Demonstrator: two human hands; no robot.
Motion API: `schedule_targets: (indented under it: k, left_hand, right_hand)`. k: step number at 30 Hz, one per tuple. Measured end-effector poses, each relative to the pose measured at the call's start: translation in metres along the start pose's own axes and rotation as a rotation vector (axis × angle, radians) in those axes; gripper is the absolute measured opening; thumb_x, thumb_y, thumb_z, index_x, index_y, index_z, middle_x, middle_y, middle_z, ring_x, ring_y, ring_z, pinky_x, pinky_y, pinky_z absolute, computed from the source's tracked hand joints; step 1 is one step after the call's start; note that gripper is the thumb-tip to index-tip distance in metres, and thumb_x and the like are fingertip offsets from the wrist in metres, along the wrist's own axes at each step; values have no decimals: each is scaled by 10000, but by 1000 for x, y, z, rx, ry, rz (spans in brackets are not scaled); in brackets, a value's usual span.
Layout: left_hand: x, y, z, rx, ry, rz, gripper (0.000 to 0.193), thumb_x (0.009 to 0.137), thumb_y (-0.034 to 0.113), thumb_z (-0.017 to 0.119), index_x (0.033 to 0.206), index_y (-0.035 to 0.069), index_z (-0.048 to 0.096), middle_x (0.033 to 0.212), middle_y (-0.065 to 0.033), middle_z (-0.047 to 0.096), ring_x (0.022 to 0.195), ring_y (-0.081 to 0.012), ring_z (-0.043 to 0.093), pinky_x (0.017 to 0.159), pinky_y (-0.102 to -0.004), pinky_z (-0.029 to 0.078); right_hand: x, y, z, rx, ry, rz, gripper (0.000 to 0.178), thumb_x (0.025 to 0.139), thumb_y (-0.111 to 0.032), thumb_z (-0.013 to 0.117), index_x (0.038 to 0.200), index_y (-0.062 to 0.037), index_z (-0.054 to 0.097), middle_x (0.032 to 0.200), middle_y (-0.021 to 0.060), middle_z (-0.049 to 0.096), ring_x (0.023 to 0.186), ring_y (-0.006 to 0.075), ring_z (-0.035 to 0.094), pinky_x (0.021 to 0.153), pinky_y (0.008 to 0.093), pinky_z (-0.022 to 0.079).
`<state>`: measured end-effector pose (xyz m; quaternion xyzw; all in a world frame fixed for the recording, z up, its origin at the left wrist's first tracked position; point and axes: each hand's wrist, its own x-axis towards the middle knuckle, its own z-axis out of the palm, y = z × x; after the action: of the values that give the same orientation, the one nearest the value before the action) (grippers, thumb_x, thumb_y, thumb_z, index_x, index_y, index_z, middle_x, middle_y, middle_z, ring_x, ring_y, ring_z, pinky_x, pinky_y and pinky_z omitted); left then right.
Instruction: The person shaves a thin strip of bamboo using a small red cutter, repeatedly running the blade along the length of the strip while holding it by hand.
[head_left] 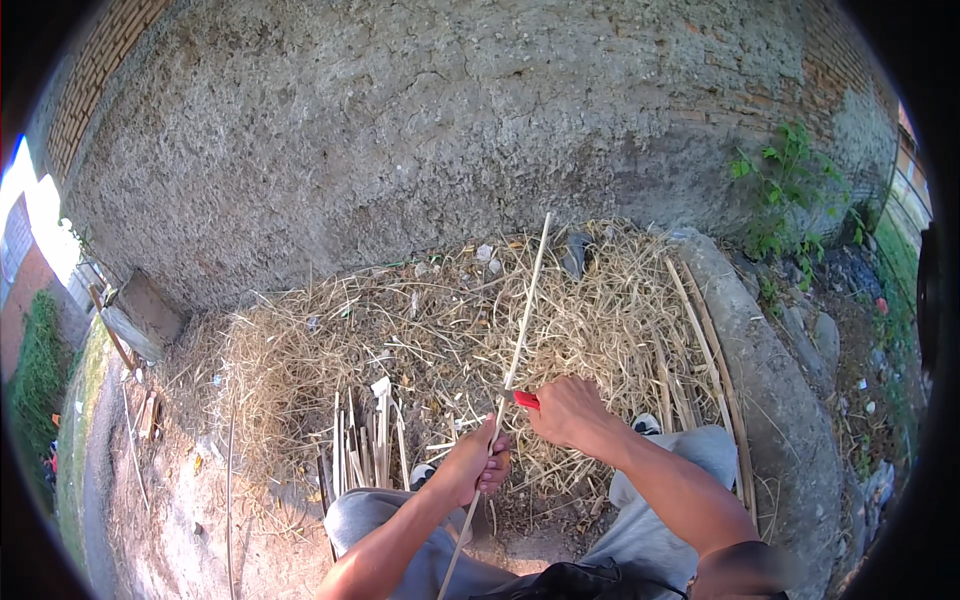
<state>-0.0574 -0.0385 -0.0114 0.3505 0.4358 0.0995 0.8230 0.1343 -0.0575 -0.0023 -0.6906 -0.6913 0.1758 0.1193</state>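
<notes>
A long, pale wooden strip (pixel 529 300), perhaps split bamboo, slants up from my lap toward the wall. My left hand (pixel 476 463) is closed around its lower part, fingers wrapped under it. Just above that grip, my right hand (pixel 572 412) clasps a red-handled knife (pixel 525 400). Its short dark blade meets the strip, and most of the handle is hidden in my fist. Both hands are between my knees, over ground littered with pale shavings (pixel 590 340).
Upright cut strips (pixel 368 445) stand by my left knee. More long strips (pixel 712 355) lean along a stone ledge (pixel 770 400) on the right. A rough plastered wall (pixel 450 150) closes off the far side. A leafy plant (pixel 795 185) grows at its right end.
</notes>
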Motion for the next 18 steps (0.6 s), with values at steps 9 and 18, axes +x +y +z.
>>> schedule_targets:
  k: [9, 18]
  left_hand:
    - [-2, -12, 1, 128, 120, 167, 476, 1051, 482, 261, 743, 134, 363, 521, 58, 259, 379, -70, 218, 342, -254, 163]
    - [3, -28, -4, 818, 512, 452, 650, 1047, 396, 240, 756, -86, 564, 623, -298, 545, 636, -470, 565, 686, -525, 462]
  right_hand:
    - [-3, -13, -1, 25, 49, 57, 289, 853, -199, 533, 751, 18, 695, 683, 220, 662, 669, 381, 686, 651, 484, 532]
    - [14, -5, 31, -82, 118, 40, 216, 844, -136, 549, 746, -12, 697, 708, 202, 678, 660, 347, 696, 619, 467, 537]
